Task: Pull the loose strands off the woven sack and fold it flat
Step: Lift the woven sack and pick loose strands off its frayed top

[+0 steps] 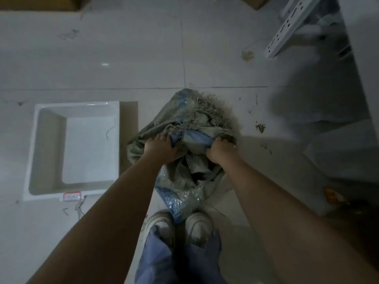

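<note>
- White tray [75,149] lies on the floor [123,58] at left of frame.
- Left hand [162,147], fingers clenched on the sack [182,160].
- Sack hangs crumpled at centre, frayed strands [196,117] on top.
- Right hand [219,151] grips its right edge.

Both bare arms extend forward and down, nearly straight and slightly converging. Left hand [162,148] and right hand [219,150] are level, set apart, backs upward — fingers of each curled closed, gripping the woven sack [184,124].
</note>
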`<control>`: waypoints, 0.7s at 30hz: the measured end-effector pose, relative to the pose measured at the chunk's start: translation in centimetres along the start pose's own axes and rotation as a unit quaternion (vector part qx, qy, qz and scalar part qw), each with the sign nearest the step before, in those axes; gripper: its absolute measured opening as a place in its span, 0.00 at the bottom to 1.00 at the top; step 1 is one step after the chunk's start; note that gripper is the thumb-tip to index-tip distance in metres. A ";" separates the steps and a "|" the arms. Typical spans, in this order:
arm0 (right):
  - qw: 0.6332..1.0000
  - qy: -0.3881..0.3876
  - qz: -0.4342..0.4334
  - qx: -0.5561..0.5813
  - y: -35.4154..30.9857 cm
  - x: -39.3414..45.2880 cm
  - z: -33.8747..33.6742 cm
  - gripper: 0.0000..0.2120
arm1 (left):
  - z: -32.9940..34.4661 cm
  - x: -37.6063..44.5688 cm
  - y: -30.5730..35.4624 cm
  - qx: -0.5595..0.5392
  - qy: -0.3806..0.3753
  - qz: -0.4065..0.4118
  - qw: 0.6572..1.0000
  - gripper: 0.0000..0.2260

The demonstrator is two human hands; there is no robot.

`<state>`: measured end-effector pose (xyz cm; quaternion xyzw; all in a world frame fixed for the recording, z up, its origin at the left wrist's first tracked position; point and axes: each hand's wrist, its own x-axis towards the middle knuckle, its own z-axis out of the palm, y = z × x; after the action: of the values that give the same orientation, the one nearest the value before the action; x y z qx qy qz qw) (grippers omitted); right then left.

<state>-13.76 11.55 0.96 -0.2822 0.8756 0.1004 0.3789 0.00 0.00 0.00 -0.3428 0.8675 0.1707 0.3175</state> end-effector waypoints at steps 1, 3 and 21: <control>1.000 0.006 -0.003 0.017 0.1 -0.2 0.1 0.27 | 0.1 0.0 0.0 0.003 -0.002 -0.002 1.000 0.29; 0.996 0.065 -0.006 0.065 0.4 -0.3 0.0 0.23 | 0.3 0.0 -0.5 -0.010 0.000 -0.005 1.000 0.28; 0.990 0.072 -0.039 0.117 2.8 3.7 3.9 0.39 | 0.3 3.5 0.2 -0.126 -0.010 0.067 0.990 0.52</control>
<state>-15.04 13.79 -4.54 -0.2764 0.8947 -0.0378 0.3489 -1.95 -1.45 -2.49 -0.3198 0.8567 0.3030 0.2683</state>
